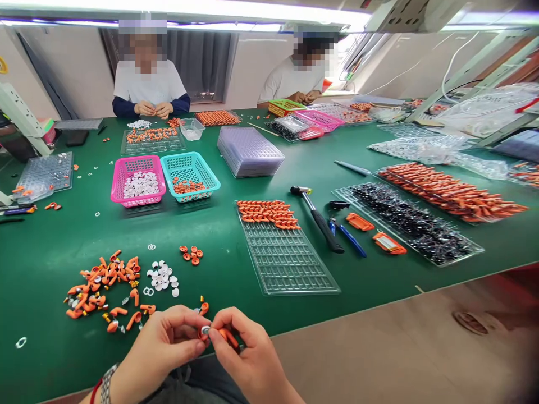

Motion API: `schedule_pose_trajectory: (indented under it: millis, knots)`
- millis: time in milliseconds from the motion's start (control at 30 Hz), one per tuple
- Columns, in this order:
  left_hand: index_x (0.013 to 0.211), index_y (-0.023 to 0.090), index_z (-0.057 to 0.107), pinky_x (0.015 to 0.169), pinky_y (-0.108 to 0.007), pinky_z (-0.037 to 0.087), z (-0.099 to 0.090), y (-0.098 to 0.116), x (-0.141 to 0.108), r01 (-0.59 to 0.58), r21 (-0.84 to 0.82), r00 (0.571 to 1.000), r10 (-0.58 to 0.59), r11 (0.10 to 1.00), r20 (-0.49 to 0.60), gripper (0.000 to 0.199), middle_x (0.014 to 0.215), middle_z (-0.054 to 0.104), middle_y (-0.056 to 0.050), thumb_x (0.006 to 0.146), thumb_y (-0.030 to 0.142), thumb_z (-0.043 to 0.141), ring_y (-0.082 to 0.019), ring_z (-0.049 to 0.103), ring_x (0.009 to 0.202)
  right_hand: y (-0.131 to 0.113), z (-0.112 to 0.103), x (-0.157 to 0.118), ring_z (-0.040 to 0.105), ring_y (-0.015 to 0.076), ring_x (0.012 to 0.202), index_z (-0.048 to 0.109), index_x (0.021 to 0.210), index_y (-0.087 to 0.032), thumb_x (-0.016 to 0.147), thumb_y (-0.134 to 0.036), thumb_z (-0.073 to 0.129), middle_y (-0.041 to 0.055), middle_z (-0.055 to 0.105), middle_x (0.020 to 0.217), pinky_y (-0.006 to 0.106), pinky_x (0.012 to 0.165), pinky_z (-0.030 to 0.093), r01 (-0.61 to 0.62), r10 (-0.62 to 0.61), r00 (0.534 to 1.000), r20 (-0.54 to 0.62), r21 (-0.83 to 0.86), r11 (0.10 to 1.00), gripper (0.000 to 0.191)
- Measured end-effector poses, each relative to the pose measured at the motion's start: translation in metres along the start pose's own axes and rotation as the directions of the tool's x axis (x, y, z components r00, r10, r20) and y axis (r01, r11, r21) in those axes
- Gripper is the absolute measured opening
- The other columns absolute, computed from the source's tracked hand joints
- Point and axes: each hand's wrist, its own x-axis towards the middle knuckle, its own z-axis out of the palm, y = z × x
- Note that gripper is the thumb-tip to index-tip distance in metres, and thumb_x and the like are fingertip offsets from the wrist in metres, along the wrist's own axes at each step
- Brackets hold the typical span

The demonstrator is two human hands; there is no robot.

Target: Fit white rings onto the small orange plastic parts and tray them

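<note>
My left hand (162, 343) pinches a small round orange earbud part with a silver-white disc (205, 331) in it, near the table's front edge. Touching the same part with thumb and forefinger, my right hand (255, 356) also has an orange earbud stem piece (228, 337) in its fingers. Whether the two pieces are joined is hidden by the fingers. Just beyond lies another orange earbud piece (204, 308). A pile of orange earbud shells (112, 272) spreads to the left, beside white round discs (162, 276) and several small orange caps (191, 254).
A clear slotted tray (286, 264) holds orange pieces in its far rows. To its right lie a hammer (320, 221), blue-handled pliers (351, 241) and a tray of black wired parts (415, 224). Pink (119, 188) and turquoise (193, 195) baskets stand farther back. Two people sit opposite.
</note>
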Motion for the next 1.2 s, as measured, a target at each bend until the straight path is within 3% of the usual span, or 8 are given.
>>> schedule_pose_trajectory:
  millis: [133, 433, 600, 800, 1033, 1200]
  knots:
    - [0.088, 0.023, 0.080, 0.072, -0.024, 0.058, 0.005, -0.008, -0.016, -0.059, -0.088, 0.991, 0.047, 0.994, -0.125, 0.016, 0.086, 0.071, -0.002, 0.073, 0.017, 0.078, -0.018, 0.073, 0.079, -0.008, 0.001, -0.003, 0.042, 0.0103, 0.049, 0.055, 0.069, -0.019, 0.082, -0.021, 0.054, -0.0042, 0.048, 0.058, 0.020, 0.047, 0.035, -0.004, 0.006, 0.998, 0.064, -0.031, 1.000, 0.013]
    - [0.095, 0.030, 0.077, 0.073, -0.020, 0.062, 0.011, -0.030, -0.034, -0.239, 0.132, 0.914, 0.268, 0.962, -0.303, 0.031, 0.090, 0.077, 0.001, 0.077, 0.007, 0.069, -0.017, 0.077, 0.078, -0.010, 0.005, -0.005, 0.041, 0.0100, 0.048, 0.053, 0.068, -0.018, 0.081, -0.023, 0.050, -0.0046, 0.046, 0.057, 0.020, 0.045, 0.033, -0.033, 0.048, 0.990, 0.129, -0.114, 0.993, 0.014]
    - [0.096, 0.027, 0.077, 0.072, -0.020, 0.063, 0.013, -0.030, -0.036, -0.295, 0.292, 0.875, 0.380, 0.910, -0.298, 0.026, 0.088, 0.078, -0.001, 0.078, 0.010, 0.068, -0.017, 0.077, 0.075, -0.009, 0.006, -0.006, 0.040, 0.0100, 0.049, 0.052, 0.067, -0.019, 0.081, -0.021, 0.050, -0.0051, 0.045, 0.057, 0.020, 0.046, 0.032, -0.020, 0.036, 0.990, 0.133, -0.123, 0.992, 0.014]
    - [0.092, 0.027, 0.077, 0.070, -0.020, 0.063, 0.019, -0.020, -0.038, -0.258, 0.303, 0.861, 0.360, 0.918, -0.358, 0.023, 0.086, 0.078, 0.000, 0.077, 0.012, 0.070, -0.017, 0.077, 0.073, -0.008, 0.005, -0.006, 0.041, 0.0102, 0.050, 0.053, 0.067, -0.020, 0.080, -0.017, 0.054, -0.0050, 0.047, 0.057, 0.021, 0.047, 0.032, -0.005, 0.023, 0.987, 0.156, -0.113, 0.994, 0.013]
    - [0.093, 0.031, 0.075, 0.067, -0.017, 0.060, 0.019, -0.024, -0.041, -0.317, 0.413, 0.824, 0.463, 0.854, -0.327, 0.026, 0.083, 0.078, 0.004, 0.079, 0.010, 0.068, -0.014, 0.075, 0.070, -0.009, 0.005, -0.005, 0.037, 0.0105, 0.052, 0.050, 0.070, -0.020, 0.081, -0.023, 0.054, -0.0061, 0.042, 0.059, 0.022, 0.048, 0.030, -0.149, 0.146, 0.959, 0.244, -0.007, 0.989, 0.012]
    - [0.099, 0.032, 0.070, 0.069, -0.016, 0.059, 0.013, -0.021, -0.045, -0.379, 0.555, 0.784, 0.576, 0.740, -0.233, 0.032, 0.085, 0.078, 0.005, 0.079, 0.007, 0.069, -0.014, 0.075, 0.072, -0.009, 0.003, -0.002, 0.046, 0.0127, 0.064, 0.052, 0.077, -0.020, 0.079, -0.020, 0.056, -0.0030, 0.050, 0.070, 0.023, 0.059, 0.040, -0.217, 0.176, 0.944, 0.279, 0.124, 0.968, 0.004]
